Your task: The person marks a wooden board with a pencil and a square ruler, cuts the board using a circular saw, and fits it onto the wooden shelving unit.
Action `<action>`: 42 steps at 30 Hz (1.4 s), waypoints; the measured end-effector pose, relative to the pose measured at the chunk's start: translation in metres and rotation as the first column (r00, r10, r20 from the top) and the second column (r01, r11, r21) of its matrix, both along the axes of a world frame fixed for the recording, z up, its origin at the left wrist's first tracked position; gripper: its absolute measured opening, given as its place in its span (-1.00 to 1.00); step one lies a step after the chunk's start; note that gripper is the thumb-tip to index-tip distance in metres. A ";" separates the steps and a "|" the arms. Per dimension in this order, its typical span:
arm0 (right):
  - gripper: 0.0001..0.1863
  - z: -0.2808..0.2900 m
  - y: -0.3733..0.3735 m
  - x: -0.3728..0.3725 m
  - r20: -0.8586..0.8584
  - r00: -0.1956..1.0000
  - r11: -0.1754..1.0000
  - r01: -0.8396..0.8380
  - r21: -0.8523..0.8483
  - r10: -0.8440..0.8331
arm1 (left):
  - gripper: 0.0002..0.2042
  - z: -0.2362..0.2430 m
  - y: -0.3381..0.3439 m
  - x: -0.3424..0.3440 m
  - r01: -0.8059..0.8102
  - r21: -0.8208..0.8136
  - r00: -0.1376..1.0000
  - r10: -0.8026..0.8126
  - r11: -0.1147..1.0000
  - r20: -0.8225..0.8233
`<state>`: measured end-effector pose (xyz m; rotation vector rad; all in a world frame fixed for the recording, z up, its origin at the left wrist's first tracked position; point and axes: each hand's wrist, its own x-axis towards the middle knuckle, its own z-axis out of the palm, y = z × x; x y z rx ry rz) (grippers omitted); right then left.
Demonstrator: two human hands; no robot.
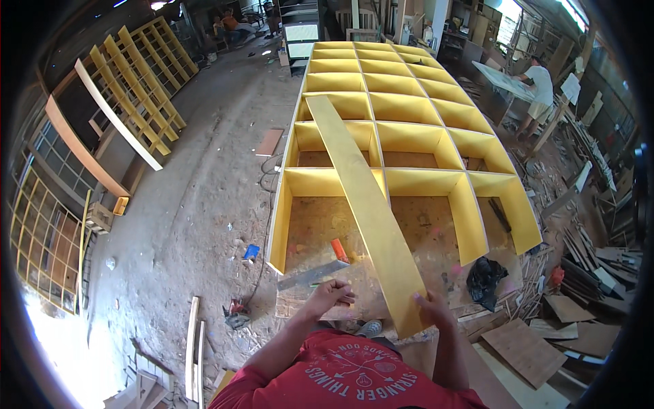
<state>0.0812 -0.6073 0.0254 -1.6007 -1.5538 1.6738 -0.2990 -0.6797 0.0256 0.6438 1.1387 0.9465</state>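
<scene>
My right hand (pixel 434 310) grips the near end of a long yellow board (pixel 371 211). The board slants away to the left, its far end over the yellow compartment frame (pixel 378 174). That frame is a large grid of open cells on a low worktable (pixel 306 300). Over the table's near edge, my left hand (pixel 332 296) is closed with fingers curled together. Whatever it may pinch is too small to make out. Just beyond that hand lies what looks like a handsaw, with a grey blade (pixel 310 275) and an orange handle (pixel 340 250).
A black plastic bag (pixel 486 283) lies by the frame's near right corner. Wood offcuts (pixel 531 351) cover the floor at right. Yellow lattice frames (pixel 139 88) lean at the left wall. A blue object (pixel 251 252) lies on the floor. Another person (pixel 540 88) works at a far-right table.
</scene>
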 end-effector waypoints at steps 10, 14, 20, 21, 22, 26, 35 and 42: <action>-0.57 0.107 -0.080 0.002 0.593 0.742 0.851 -0.059 0.521 -0.312 | -0.57 -0.015 0.130 -0.008 -0.091 0.194 0.987 0.115 0.977 -0.115; -0.63 0.118 -0.121 0.005 0.653 0.661 0.811 -0.115 0.574 -0.369 | -0.40 -0.024 0.187 -0.009 -0.307 0.178 0.951 0.296 0.935 0.087; -0.75 0.149 -0.148 0.024 0.503 0.612 0.570 -0.102 0.816 -0.611 | -0.37 -0.004 0.227 0.008 -0.486 0.145 0.817 0.388 0.862 0.428; -0.76 0.145 -0.149 0.034 0.524 0.576 0.591 -0.088 0.802 -0.627 | -0.38 0.007 0.228 0.012 -0.485 0.198 0.801 0.342 0.852 0.490; -0.77 0.140 -0.147 0.045 0.545 0.539 0.609 -0.074 0.790 -0.642 | -0.38 0.018 0.232 0.017 -0.480 0.195 0.803 0.338 0.856 0.491; -0.68 0.126 -0.129 0.086 0.563 0.525 0.571 -0.166 0.804 -0.638 | -0.58 0.020 0.250 0.030 -0.381 0.201 0.922 0.353 0.902 0.160; 0.36 0.085 -0.046 0.271 0.056 0.788 0.509 0.340 0.791 -0.613 | -0.51 0.068 0.241 0.131 -0.614 -0.009 0.510 0.405 0.790 0.759; -0.02 0.031 0.085 0.431 -0.045 0.812 0.695 0.526 0.490 -0.582 | -0.18 0.106 0.264 0.215 -0.813 0.080 0.412 0.473 0.577 0.779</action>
